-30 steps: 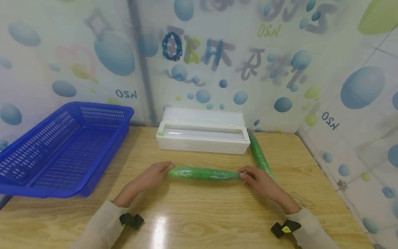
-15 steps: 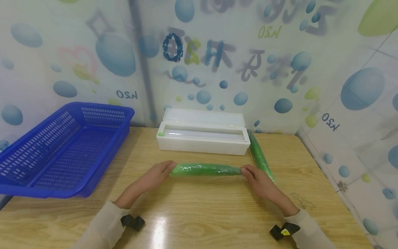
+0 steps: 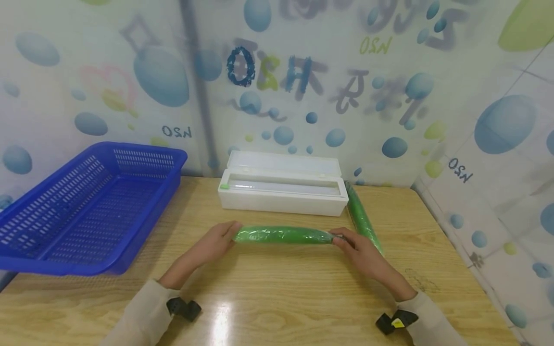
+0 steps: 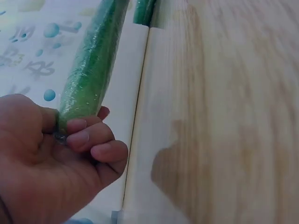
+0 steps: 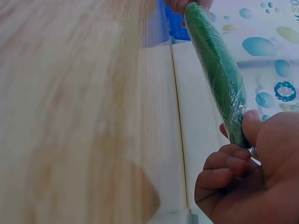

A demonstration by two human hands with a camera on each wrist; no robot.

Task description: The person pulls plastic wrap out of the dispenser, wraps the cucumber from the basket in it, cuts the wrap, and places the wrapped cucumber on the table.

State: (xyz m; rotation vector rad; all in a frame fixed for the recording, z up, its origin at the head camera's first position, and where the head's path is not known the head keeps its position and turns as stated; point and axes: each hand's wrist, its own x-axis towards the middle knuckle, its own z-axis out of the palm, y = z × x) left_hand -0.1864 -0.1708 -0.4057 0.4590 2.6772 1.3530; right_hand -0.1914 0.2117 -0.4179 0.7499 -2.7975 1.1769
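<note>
A cucumber point(image 3: 281, 235) in clear plastic film stretches level between my two hands, raised above the table. My left hand point(image 3: 216, 243) grips its paler end; in the left wrist view the fingers point(image 4: 91, 135) curl round that tip. At the darker end, my right hand point(image 3: 358, 250) pinches the tip with bunched film, and the right wrist view shows the thumb point(image 5: 254, 125) against it. Behind the hands stands a white film dispenser box point(image 3: 283, 202), its lid point(image 3: 283, 163) raised and a film roll visible inside. A second wrapped cucumber point(image 3: 362, 218) lies at the box's right end.
A large blue perforated basket point(image 3: 149, 230) stands on the left side of the wooden table point(image 3: 277, 298). A patterned wall point(image 3: 285, 115) runs along the back edge, and another wall closes off the right side.
Both hands have raised the cucumber slightly, then shifted it a little to the left. My right fingers have changed their hold at its tip. The box, basket and second cucumber have stayed put.
</note>
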